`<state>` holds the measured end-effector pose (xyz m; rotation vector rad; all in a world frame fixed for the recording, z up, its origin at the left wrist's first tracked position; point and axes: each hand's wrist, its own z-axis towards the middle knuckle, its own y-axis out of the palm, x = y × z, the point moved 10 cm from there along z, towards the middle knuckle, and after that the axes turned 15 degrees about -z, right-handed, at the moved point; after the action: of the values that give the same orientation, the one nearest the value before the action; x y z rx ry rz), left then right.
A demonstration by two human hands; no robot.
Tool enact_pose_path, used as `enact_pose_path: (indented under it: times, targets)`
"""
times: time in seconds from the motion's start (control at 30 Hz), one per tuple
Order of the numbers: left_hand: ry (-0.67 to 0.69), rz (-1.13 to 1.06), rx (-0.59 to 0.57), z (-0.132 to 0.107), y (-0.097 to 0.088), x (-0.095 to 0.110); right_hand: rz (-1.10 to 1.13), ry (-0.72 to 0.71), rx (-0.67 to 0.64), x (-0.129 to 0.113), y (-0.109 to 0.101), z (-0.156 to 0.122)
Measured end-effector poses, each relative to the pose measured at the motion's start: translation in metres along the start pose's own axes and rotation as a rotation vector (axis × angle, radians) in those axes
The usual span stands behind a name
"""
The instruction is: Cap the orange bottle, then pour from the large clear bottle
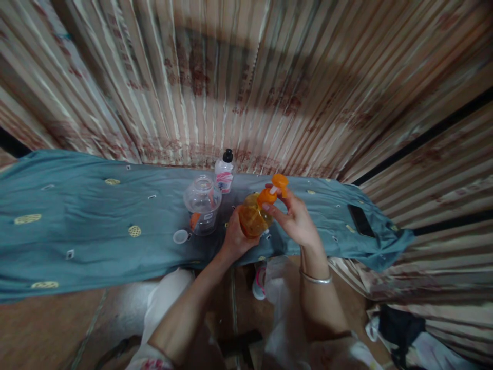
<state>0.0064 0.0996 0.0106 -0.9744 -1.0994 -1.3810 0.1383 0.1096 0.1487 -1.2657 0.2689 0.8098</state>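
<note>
An amber see-through pump bottle (254, 217) is held tilted above the front part of the cloth-covered table. My left hand (238, 235) is wrapped round the bottle's body from the left and below. At its neck, the fingers of my right hand (295, 216) are closed on the orange pump top (267, 196), whose head points up and to the right. Whether the pump is screwed on tight I cannot tell. Left of my hands stands a clear plastic jar (203, 203) with its mouth uncovered. A small whitish lid (180, 236) lies beside the jar's base.
Behind the jar stands a clear bottle with a black cap and pink label (224, 177). A dark phone (361, 221) lies near the right end of the teal tablecloth (96, 205). A pleated curtain (231, 92) hangs along the table's back edge.
</note>
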Motion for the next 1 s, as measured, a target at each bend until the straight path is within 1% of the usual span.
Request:
enact_pose_path:
  times: [0.07, 0.13, 0.27, 0.33, 0.4, 0.57, 0.63, 0.77, 0.83, 1.0]
  targets:
    - [-0.001, -0.003, -0.007, 0.000, 0.000, 0.002, -0.010, 0.060, 0.039, 0.003, -0.003, 0.000]
    - [-0.004, 0.002, -0.012, 0.000, 0.001, 0.003, 0.022, 0.089, 0.043, 0.003, -0.005, -0.001]
    - [-0.012, -0.004, -0.012, 0.001, 0.000, 0.001, 0.203, 0.034, -0.046, -0.005, -0.002, 0.000]
    - [-0.006, -0.006, -0.008, 0.001, 0.000, 0.001, 0.253, 0.016, -0.076, -0.006, -0.001, 0.001]
    - [0.003, 0.004, -0.004, 0.001, -0.001, 0.002, 0.247, 0.015, -0.058, -0.005, -0.002, 0.003]
    - [0.015, -0.001, -0.005, 0.002, 0.000, 0.006, 0.106, 0.074, 0.065, 0.001, -0.010, 0.004]
    - [0.013, -0.008, -0.004, 0.002, 0.001, 0.006, 0.100, 0.073, 0.061, -0.001, -0.011, 0.004]
    - [0.020, -0.004, 0.007, 0.003, 0.002, 0.008, 0.229, 0.002, -0.027, -0.009, -0.007, 0.003]
    - [0.021, 0.004, 0.009, 0.003, 0.002, 0.009, 0.249, -0.007, -0.047, -0.008, -0.005, 0.003]
    - [0.019, 0.017, 0.006, 0.003, 0.001, 0.009, 0.107, 0.064, 0.066, 0.002, -0.009, 0.004]
